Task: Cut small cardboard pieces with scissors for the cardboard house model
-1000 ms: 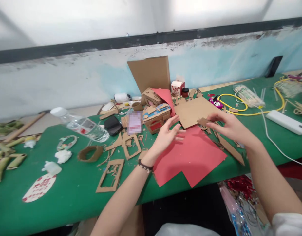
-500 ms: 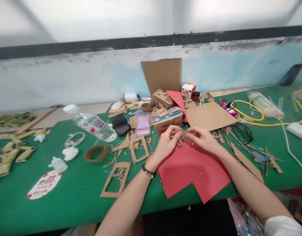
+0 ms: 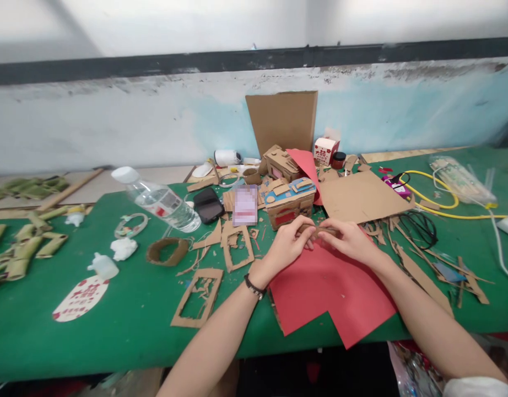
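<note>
Between the fingers of both hands is a small strip of brown cardboard (image 3: 319,231), partly hidden by the fingertips. My left hand (image 3: 293,241) is closed on its left end, and my right hand (image 3: 345,241) pinches the right end. Beneath them lies a sheet of red paper (image 3: 320,292) with a notch in its front edge. Just behind my left hand stands a cardboard model (image 3: 289,204) with a blue top and a red patch on its side. Two cardboard frames (image 3: 177,320) with cut-out middles lie to the left.
A water bottle (image 3: 163,203) leans at the left, near a cardboard ring (image 3: 168,259) and a squeeze bottle (image 3: 104,266). A flat cardboard sheet (image 3: 361,194), scraps (image 3: 423,278) and a yellow cable (image 3: 438,208) are on the right. A cardboard panel (image 3: 284,121) leans against the wall.
The whole view has shifted a little, so things appear farther right. Both hands still hold the cardboard strip over the red paper, with the fingers slightly rearranged around it.
</note>
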### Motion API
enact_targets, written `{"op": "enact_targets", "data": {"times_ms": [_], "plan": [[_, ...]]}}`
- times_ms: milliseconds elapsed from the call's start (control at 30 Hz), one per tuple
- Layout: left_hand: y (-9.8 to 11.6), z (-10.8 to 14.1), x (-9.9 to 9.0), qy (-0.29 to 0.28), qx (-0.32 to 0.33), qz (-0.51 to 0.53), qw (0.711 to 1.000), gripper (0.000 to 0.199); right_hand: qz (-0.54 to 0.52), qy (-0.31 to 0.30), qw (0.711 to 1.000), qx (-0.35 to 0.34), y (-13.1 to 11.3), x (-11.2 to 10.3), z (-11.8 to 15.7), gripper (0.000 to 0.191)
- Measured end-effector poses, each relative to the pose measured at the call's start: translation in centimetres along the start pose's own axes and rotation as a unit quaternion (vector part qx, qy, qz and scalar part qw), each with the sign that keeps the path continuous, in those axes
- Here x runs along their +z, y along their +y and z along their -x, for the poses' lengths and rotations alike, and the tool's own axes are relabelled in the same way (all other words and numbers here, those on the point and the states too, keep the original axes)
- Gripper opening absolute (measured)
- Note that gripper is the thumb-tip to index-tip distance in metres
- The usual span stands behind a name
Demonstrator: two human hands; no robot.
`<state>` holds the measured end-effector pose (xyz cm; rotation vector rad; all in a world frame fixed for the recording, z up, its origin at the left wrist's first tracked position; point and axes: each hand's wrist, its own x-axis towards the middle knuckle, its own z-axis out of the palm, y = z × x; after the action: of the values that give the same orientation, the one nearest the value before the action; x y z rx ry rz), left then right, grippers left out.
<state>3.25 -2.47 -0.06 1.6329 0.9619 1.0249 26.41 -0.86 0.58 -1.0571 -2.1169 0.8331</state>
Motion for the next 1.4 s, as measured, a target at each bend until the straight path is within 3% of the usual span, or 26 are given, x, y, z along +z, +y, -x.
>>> {"op": "enact_targets", "data": {"times_ms": [100, 300, 600, 800, 1133, 1400], "plan": [[-0.1, 0.0, 0.0, -0.014, 0.011, -0.026, 0.999, 0.026, 0.020, -0.015, 1.000, -0.018, 0.2, 0.1, 0.1, 0.024], [-0.3, 0.0, -0.2, -0.008, 0.089, -0.177, 0.980, 0.022, 0.072, -0.006, 0.995, -0.062, 0.5, 0.5, 0.1, 0.024], [0.0, -0.1, 0.1, -0.003, 0.066, -0.119, 0.991, 0.022, 0.079, 0.014, 0.994, -0.080, 0.9, 1.2, 0.1, 0.024], [-0.7, -0.3, 0.0, -0.004, -0.015, 0.009, 1.000, 0.034, 0.068, 0.069, 0.994, -0.050, 1.0, 1.3, -0.2, 0.020], [-0.2, 0.1, -0.2, -0.023, 0.091, -0.199, 0.975, 0.024, 0.118, 0.041, 0.989, -0.077, 1.4, 1.6, 0.0, 0.010], [-0.2, 0.1, 0.1, -0.018, 0.083, -0.184, 0.979, 0.025, 0.134, 0.024, 0.984, -0.114, 0.7, 1.3, 0.0, 0.016]]}}
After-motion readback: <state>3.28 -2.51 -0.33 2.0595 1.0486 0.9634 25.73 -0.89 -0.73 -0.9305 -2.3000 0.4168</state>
